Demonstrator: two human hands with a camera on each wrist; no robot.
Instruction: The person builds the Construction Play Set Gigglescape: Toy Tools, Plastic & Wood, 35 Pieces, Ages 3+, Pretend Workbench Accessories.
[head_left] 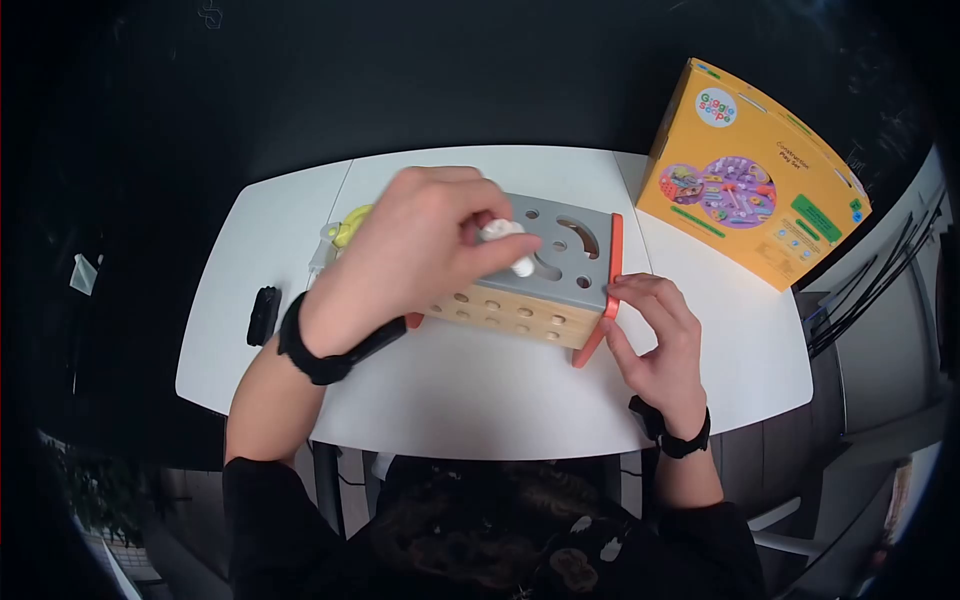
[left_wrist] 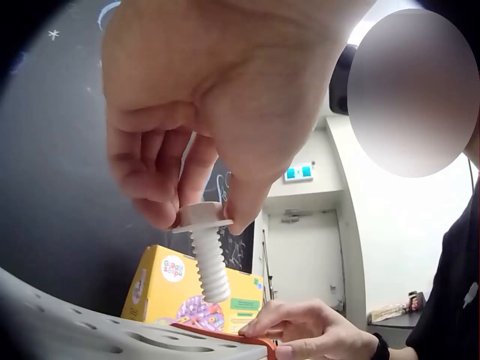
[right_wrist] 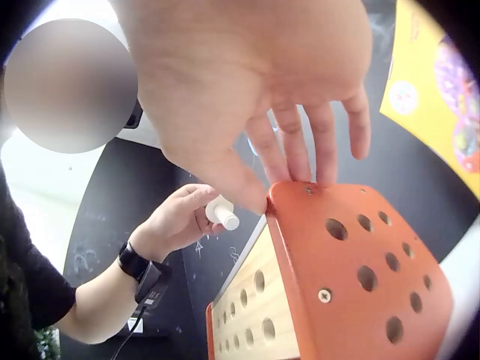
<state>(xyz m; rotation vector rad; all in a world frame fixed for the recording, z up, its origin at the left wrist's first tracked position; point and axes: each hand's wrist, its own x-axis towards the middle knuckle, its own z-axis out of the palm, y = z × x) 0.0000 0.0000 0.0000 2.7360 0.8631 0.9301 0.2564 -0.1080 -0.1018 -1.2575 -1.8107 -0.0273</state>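
In the head view, a toy workbench (head_left: 595,262) with a grey holed top, pale wooden sides and orange end panels stands on the table. My left hand (head_left: 415,235) pinches a white toy screw (left_wrist: 211,266) by its head, between thumb and fingers. The threaded shank points down, above the grey top. At the workbench's right end my right hand (head_left: 660,345) holds the orange end panel (right_wrist: 343,256). Its thumb is on the near side and its fingertips lie over the panel's upper edge in the right wrist view.
A yellow toy box (head_left: 740,170) stands at the back right of the white table (head_left: 480,400). Yellow-green pieces (head_left: 350,226) lie behind my left forearm. A small black object (head_left: 263,316) lies at the table's left side.
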